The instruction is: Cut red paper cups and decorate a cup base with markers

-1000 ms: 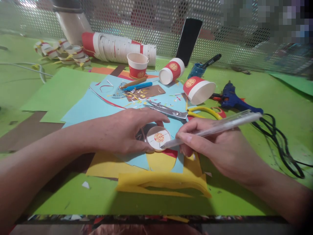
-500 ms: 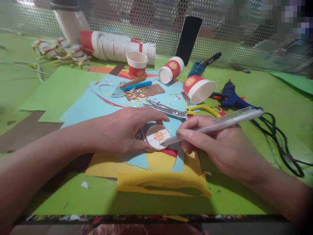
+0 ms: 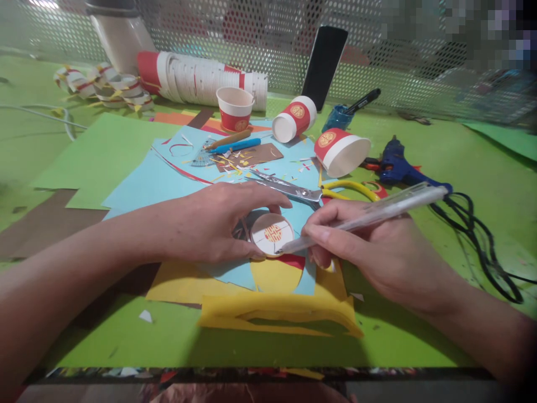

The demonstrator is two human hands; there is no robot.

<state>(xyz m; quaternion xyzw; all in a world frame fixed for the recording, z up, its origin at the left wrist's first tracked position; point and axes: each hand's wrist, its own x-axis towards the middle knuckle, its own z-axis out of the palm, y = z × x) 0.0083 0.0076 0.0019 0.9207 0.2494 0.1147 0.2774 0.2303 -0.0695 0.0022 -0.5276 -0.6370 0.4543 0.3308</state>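
Between my hands sits a small white disc [image 3: 260,242] with a red-and-yellow emblem at its centre and thin dark lines drawn outward from it. My left hand [image 3: 222,221] curves around its left side, thumb at the lower edge and fingers at the upper edge. In my right hand [image 3: 344,235] is a clear-barrelled pen [image 3: 390,204], its tip touching the disc near the lower rim. Just beyond the hands lie scissors [image 3: 302,193] with yellow handles, blades pointing left. Under the disc are light blue paper [image 3: 138,184] and a yellow paper piece [image 3: 274,274].
Red-and-white paper cups [image 3: 342,154] stand or lie behind the scissors, near a long cup stack [image 3: 201,81]. A blue glue gun [image 3: 396,162] with a black cord is at the right. A phone [image 3: 325,67] leans against the mesh. Rolled yellow paper [image 3: 277,313] lies in front.
The pen tip has slid slightly down toward the disc's lower rim, lengthening the dark line below the emblem. My left hand stays in place.
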